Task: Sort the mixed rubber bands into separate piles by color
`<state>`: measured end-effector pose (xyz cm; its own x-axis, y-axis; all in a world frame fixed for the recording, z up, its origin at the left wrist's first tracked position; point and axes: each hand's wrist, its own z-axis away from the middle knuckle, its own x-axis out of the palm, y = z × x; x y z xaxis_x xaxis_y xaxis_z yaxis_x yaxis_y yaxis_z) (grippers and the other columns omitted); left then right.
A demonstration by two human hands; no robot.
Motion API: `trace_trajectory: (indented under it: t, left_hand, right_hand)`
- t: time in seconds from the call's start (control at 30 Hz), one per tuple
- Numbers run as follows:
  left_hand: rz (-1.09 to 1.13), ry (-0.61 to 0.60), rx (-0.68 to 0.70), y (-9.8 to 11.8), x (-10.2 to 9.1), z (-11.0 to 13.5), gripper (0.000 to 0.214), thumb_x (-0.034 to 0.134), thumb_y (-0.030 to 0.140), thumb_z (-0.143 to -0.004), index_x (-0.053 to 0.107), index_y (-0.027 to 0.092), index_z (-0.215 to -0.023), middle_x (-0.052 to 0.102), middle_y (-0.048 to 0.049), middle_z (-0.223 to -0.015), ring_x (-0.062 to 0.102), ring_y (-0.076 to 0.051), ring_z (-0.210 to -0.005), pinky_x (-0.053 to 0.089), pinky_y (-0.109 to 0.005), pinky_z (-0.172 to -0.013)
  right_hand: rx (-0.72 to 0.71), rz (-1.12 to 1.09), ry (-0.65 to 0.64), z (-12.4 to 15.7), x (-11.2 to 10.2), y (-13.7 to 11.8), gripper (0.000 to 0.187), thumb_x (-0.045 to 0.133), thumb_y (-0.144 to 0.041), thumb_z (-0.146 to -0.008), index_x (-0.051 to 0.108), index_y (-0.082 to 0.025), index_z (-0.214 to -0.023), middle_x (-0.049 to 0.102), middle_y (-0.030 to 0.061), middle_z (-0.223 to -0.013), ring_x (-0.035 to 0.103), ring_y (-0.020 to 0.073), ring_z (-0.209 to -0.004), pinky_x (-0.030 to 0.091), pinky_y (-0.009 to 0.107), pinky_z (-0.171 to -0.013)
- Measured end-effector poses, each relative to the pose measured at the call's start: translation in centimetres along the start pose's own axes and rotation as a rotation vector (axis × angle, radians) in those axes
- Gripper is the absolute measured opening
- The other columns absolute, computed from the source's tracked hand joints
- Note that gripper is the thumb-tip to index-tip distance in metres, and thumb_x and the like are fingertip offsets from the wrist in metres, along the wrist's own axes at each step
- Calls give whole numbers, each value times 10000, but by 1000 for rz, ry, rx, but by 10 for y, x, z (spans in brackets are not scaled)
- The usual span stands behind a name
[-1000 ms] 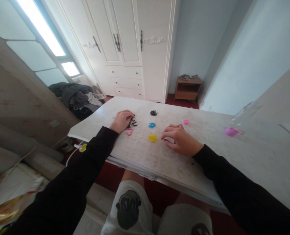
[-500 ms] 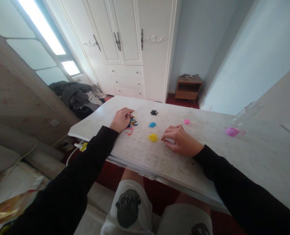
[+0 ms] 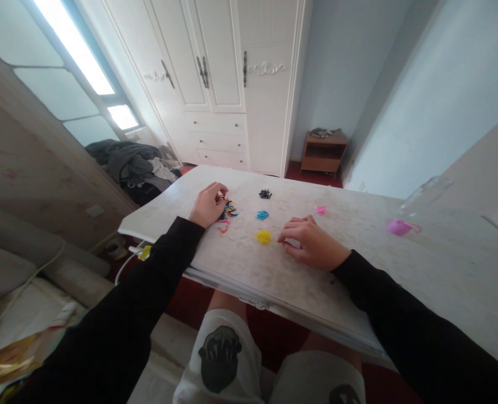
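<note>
My left hand [image 3: 209, 205] is at the mixed pile of small multicoloured bands [image 3: 228, 210] on the table's left side. Its fingers are curled and pinched over the pile's edge; whatever lies between the fingertips is too small to make out. My right hand [image 3: 302, 240] rests on the tabletop just right of a yellow heap of bands [image 3: 263, 237], fingers loosely bent, with a gap between thumb and fingers and nothing visible in it. Between the hands lie a blue heap [image 3: 262, 215] and a black heap [image 3: 265, 193]. A small pink heap [image 3: 320, 210] sits beyond my right hand.
On the right of the white table [image 3: 358, 269] are a purple-pink object with a loop [image 3: 399, 226] and a clear plastic container [image 3: 426, 194]. A white wardrobe [image 3: 265, 112] and a small brown cabinet [image 3: 324, 152] stand behind. Clothes [image 3: 131, 165] are heaped at the left.
My left hand has shifted slightly and its fingers have drawn in at the edge of the mixed pile. My right hand stays in place beside the yellow heap.
</note>
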<state>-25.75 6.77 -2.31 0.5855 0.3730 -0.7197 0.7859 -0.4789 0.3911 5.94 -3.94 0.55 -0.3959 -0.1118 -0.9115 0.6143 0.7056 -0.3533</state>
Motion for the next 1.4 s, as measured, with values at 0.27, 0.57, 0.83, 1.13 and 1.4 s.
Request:
trace_trajectory:
  t: [0.27, 0.57, 0.83, 1.13, 1.4]
  left_hand:
    - [-8, 25, -112, -4, 4, -2, 233, 586, 96, -790, 680, 174, -989, 745, -58, -960, 686, -177, -750, 571, -310, -791]
    - [31, 39, -188, -9, 5, -2, 132, 624, 162, -842, 680, 181, -960, 776, -43, -891, 730, -183, -808, 584, -292, -800]
    - [-10, 46, -135, -9, 3, -3, 37, 656, 165, -827, 653, 182, -859, 735, -47, -835, 682, -190, -765, 561, -318, -781]
    - [-53, 37, -111, -12, 2, -3, 265, 581, 78, -821, 722, 181, -1020, 714, -51, -913, 676, -203, -805, 544, -356, -884]
    - [-35, 37, -145, -11, 2, -3, 195, 578, 99, -843, 690, 188, -975, 716, -61, -924, 661, -217, -848, 537, -372, -896]
  right_hand:
    - [-1, 5, -17, -1, -1, -1, 141, 598, -104, -870, 712, -182, -838, 729, 39, -892, 647, 222, -964, 258, 378, -854]
    - [-4, -8, -22, -1, 0, -1, 144, 599, -103, -872, 715, -185, -848, 747, 46, -916, 652, 225, -978, 259, 380, -865]
    - [-5, -19, -21, -1, -1, -1, 147, 591, -100, -869, 706, -187, -843, 744, 42, -912, 644, 221, -959, 254, 376, -857]
    - [-10, 1, -27, 0, -1, -2, 149, 590, -110, -882, 716, -183, -849, 740, 46, -910, 644, 222, -964, 255, 379, -856]
    - [-18, -14, -24, -1, -1, -2, 146, 587, -104, -876, 705, -185, -843, 736, 45, -908, 635, 219, -958, 256, 375, -857]
